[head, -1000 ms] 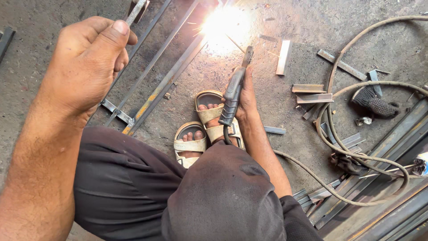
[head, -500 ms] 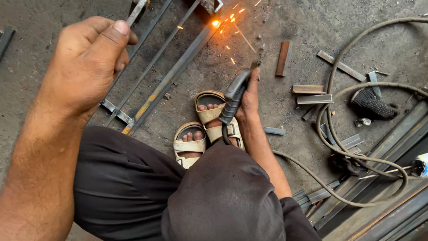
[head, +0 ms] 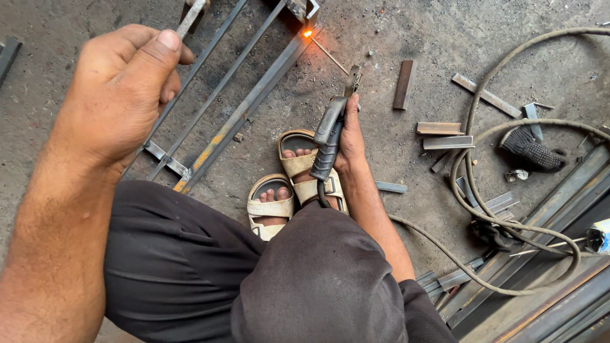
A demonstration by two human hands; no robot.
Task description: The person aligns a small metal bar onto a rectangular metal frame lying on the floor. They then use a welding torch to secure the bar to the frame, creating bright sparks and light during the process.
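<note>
Head view: gritty grey concrete floor [head: 76, 57], steel offcuts scattered. Right hand [head: 348, 136] clamped on black welding electrode holder [head: 328, 136] above sandals. Left hand [head: 121, 95] raised, fisted around thin metal strip [head: 190, 17].

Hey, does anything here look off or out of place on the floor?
Yes. A dark work glove lies discarded on the floor among scattered metal offcuts, while the right hand holds the welding electrode holder bare, near a glowing weld spot.

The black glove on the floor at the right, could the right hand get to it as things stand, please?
Probably not at once: the right hand is closed around the welding holder. The floor between it and the glove holds only flat metal scraps and a hose, nothing tall.
</note>
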